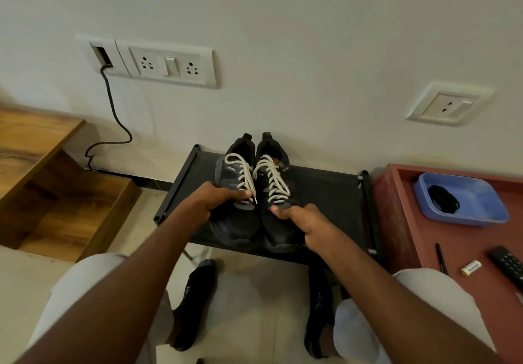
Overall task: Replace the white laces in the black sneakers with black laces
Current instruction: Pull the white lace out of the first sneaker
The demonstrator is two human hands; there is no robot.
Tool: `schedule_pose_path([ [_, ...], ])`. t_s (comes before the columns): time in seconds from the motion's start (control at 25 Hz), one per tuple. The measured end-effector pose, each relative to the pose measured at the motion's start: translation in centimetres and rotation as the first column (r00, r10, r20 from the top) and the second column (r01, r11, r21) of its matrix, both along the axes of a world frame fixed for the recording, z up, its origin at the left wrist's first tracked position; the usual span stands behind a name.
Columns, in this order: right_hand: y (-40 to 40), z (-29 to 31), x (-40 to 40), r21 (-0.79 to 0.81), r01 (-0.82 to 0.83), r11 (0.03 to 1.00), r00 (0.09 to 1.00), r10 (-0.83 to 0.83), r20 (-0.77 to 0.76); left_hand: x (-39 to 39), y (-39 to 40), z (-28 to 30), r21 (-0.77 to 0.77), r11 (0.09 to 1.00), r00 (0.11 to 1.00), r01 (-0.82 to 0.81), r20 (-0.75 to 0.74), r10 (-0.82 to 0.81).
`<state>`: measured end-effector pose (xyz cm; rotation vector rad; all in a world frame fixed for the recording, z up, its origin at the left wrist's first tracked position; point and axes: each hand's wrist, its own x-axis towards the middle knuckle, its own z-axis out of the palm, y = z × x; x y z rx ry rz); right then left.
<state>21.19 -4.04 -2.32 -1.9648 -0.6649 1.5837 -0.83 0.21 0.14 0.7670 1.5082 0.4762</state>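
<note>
both hands [215, 202] grip the sneakers' [254, 193] toes.

Both forearms are bare, with no sleeves, watch or rings showing. The person wears pale grey shorts [93, 287] and black socks [195, 301] with small faint markings on top.

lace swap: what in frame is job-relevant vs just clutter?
Job: left sneaker, right sneaker, white laces, black laces in the blue tray, left hand, right hand.

Clutter: remote, battery, pen, wall sockets, black cable.
</note>
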Motion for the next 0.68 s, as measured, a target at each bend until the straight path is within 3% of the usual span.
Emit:
schedule_pose_path([
  [0.04,-0.2,-0.3,0.0,0.011,-0.105,0.994,0.987,0.103,0.126,0.0,0.1,-0.5,0.040,0.999,0.998,0.032,-0.057,-0.030],
  [0.12,0.5,-0.8,0.0,-0.028,-0.308,0.951,0.857,0.290,0.425,-0.1,0.3,-1.1,0.078,0.993,0.986,0.092,-0.144,-0.080],
  [0.16,1.1,-0.7,0.1,-0.023,-0.363,0.932,0.810,0.328,0.486,-0.1,0.2,-1.1,0.084,0.991,0.984,0.105,-0.155,-0.091],
  [0.32,4.1,0.1,0.1,0.037,-0.386,0.922,0.870,0.350,0.347,0.2,1.1,-2.6,0.068,0.993,0.977,0.100,-0.195,-0.085],
  [0.48,5.5,-0.8,-1.4,-0.004,-0.418,0.908,0.783,0.362,0.505,-0.2,2.7,-6.5,0.121,0.991,0.975,0.062,-0.219,-0.034],
  [0.68,5.5,-1.0,-3.1,0.026,-0.355,0.934,0.750,0.268,0.604,0.0,2.4,-4.9,0.148,0.989,0.988,0.000,-0.154,0.023],
])
